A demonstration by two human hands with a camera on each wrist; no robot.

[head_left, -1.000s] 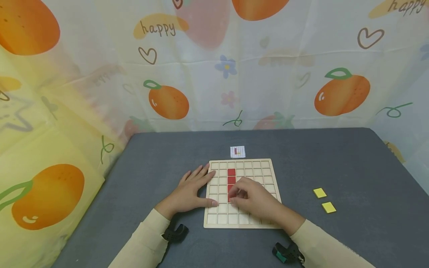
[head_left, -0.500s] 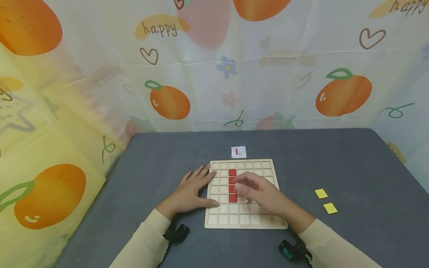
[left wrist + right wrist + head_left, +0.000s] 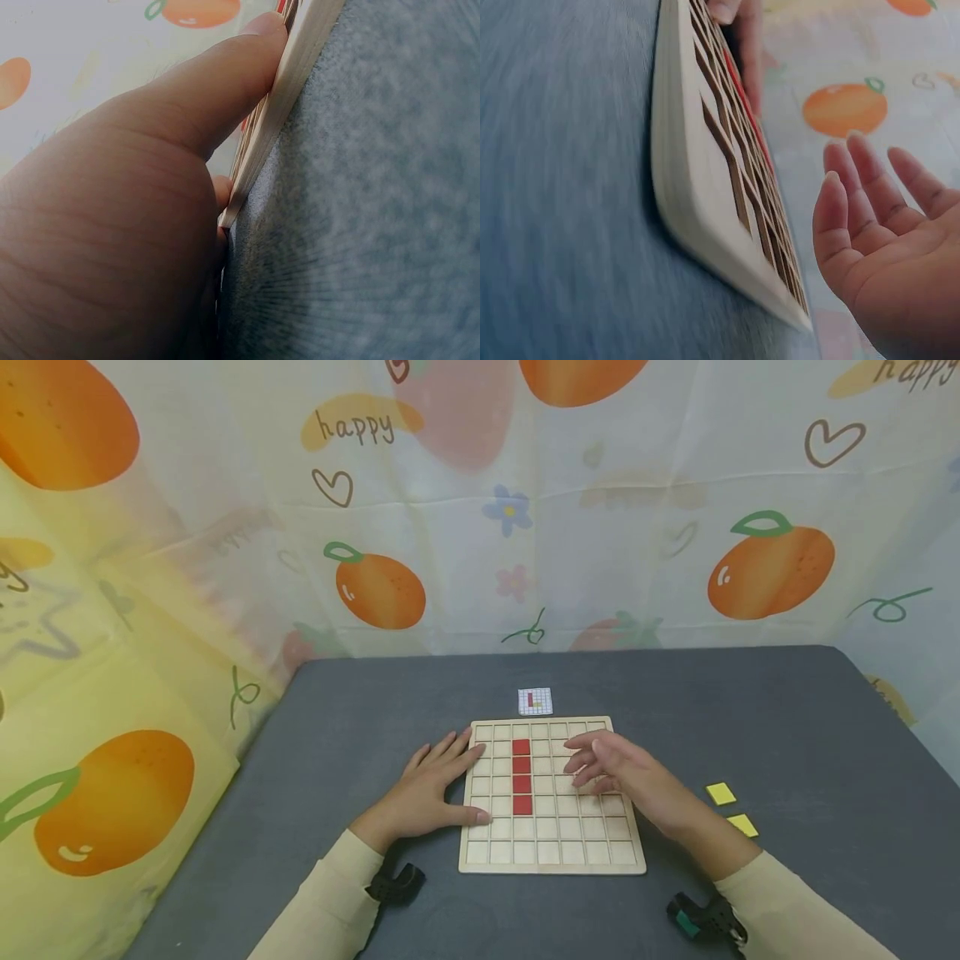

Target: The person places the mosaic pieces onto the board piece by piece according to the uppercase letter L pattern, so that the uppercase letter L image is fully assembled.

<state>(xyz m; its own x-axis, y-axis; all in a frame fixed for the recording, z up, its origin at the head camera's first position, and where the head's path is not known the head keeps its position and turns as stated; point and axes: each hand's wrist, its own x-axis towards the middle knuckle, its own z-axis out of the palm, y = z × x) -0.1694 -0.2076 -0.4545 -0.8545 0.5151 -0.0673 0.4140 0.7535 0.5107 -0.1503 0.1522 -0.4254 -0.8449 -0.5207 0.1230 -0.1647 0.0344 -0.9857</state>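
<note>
A pale wooden grid board (image 3: 552, 853) lies flat on the dark grey table. Red square tiles (image 3: 521, 765) fill several cells of one column, left of the board's middle. My left hand (image 3: 427, 793) rests on the board's left edge, fingers spread and thumb on the frame; the left wrist view shows its thumb (image 3: 225, 82) against the rim. Above the board's right part hovers my right hand (image 3: 618, 768), fingers loosely bent and holding nothing, as the right wrist view also shows. Two yellow square tiles (image 3: 721, 793) lie right of the board, the nearer one partly covered by the right forearm.
A small printed card (image 3: 535, 701) with a grid and a coloured pattern lies just behind the board. The table (image 3: 375, 693) ends at a curtain (image 3: 600, 510) printed with oranges. Each wrist carries a black camera strap (image 3: 396, 885).
My right hand has let go at the lowest red tile, loosened its fingers and moved right across the board, uncovering the red column. The left hand has stayed put.
</note>
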